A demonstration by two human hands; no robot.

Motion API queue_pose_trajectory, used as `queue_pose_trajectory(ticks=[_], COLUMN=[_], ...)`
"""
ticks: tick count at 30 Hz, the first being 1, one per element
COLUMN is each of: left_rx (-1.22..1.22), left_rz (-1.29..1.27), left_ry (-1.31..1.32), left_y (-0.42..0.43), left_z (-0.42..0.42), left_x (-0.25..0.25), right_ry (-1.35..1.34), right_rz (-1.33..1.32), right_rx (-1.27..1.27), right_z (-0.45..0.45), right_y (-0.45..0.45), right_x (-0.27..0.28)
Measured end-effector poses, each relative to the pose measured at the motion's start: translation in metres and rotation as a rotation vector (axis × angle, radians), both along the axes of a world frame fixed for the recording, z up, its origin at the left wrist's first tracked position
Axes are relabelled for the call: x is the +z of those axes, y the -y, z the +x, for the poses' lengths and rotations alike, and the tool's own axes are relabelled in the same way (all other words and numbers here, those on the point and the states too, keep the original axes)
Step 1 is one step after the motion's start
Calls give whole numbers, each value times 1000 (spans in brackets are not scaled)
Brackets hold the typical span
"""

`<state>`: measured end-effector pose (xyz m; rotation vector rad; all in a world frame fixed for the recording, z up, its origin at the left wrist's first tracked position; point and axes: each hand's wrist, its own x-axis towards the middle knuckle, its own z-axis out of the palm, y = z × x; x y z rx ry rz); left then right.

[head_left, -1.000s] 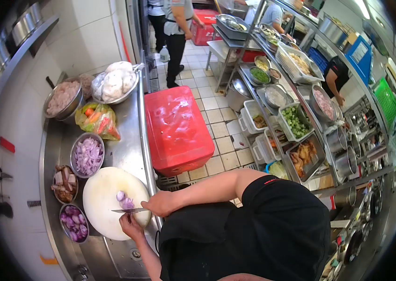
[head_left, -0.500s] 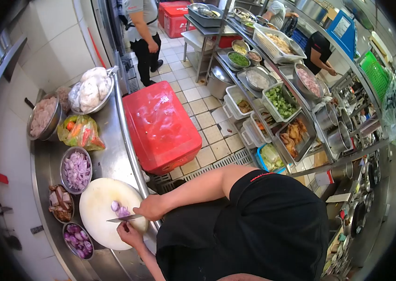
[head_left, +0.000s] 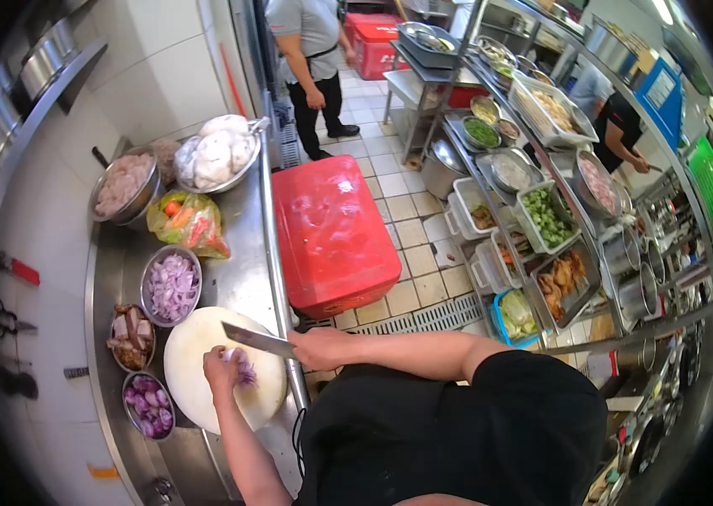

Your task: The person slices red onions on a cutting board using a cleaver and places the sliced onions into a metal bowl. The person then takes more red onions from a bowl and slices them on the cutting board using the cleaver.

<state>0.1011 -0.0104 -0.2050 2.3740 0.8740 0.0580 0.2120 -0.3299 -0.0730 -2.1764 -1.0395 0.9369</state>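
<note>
My right hand (head_left: 318, 347) is closed round the handle of a knife (head_left: 255, 339), whose wide blade points left above the round cutting board (head_left: 192, 337). On the board, my left hand (head_left: 220, 368) has its fingers gathered on a purple onion, mostly hidden under them. Thin onion slices (head_left: 246, 374) lie beside those fingertips. Just behind the board stands a bowl of chopped onion (head_left: 173, 288). At its left are a bowl of cooked meat pieces (head_left: 131, 336) and a bowl of peeled purple onions (head_left: 148, 406).
A bag of vegetables (head_left: 188, 226), a bowl of raw meat (head_left: 125, 187) and a bowl of pale wrapped meat (head_left: 220, 152) sit farther along the steel counter (head_left: 243, 270). Beside it stands a red cooler (head_left: 331, 236). Food shelves (head_left: 500, 211) are at right; a person (head_left: 310, 67) stands behind.
My right hand has lifted the knife off the onion and turned its blade. My left hand has moved up onto the onion. The view has shifted, so surroundings appear farther right.
</note>
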Motion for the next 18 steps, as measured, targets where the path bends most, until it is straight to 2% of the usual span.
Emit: queue_pose_trajectory(ticks=[1, 4, 7, 10, 12, 14, 16, 18], left_rx=[1, -95, 11, 285, 409, 636, 796, 923], left_rz=[20, 18, 3, -125, -257, -441, -495, -432], left_ry=[-67, -71, 86, 425, 573, 735, 769, 715], left_y=[13, 20, 22, 3, -24, -29, -55, -57], left_z=[3, -2, -11, -38, -74, -107, -145, -171], left_x=[22, 28, 29, 19, 2, 5, -15, -15], right_ry=[-32, -27, -14, -4, -6, -30, -60, -36], right_rz=[-16, -33, -20, -17, 45, 94, 105, 123], right_rx=[-25, -51, -66, -36, 266, 444, 575, 595], right_z=[1, 4, 6, 8, 8, 2, -7, -12], right_y=[5, 13, 17, 19, 7, -14, -38, -58], right_x=[3, -1, -1, 3, -14, -37, -64, -86])
